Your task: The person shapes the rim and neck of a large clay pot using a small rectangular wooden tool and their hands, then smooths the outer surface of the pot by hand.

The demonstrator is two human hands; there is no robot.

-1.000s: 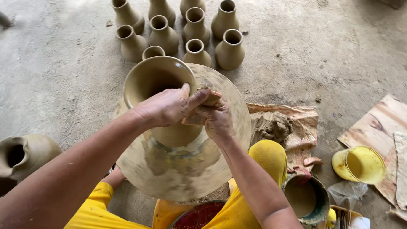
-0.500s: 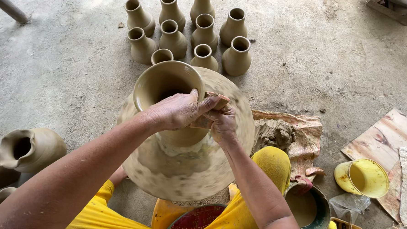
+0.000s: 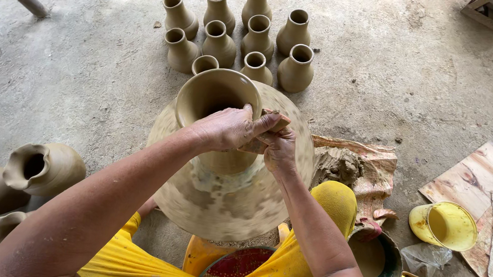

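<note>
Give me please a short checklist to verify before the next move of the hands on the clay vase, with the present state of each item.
1. Left hand on the clay vase rim: ok, fingers lie over the rim.
2. Right hand supports outside the neck: ok, it presses beside the left hand.
3. Small flat tool held firmly: cannot tell, mostly hidden between the hands.
4. Wheel turning: ok, its surface looks blurred.
5. Bowl of slip within reach: ok, beside the right knee.
6. Finished vases clear of the wheel: not ok, the nearest one stands right behind it.

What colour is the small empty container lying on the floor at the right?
The container is yellow, seen best in the head view.
</note>
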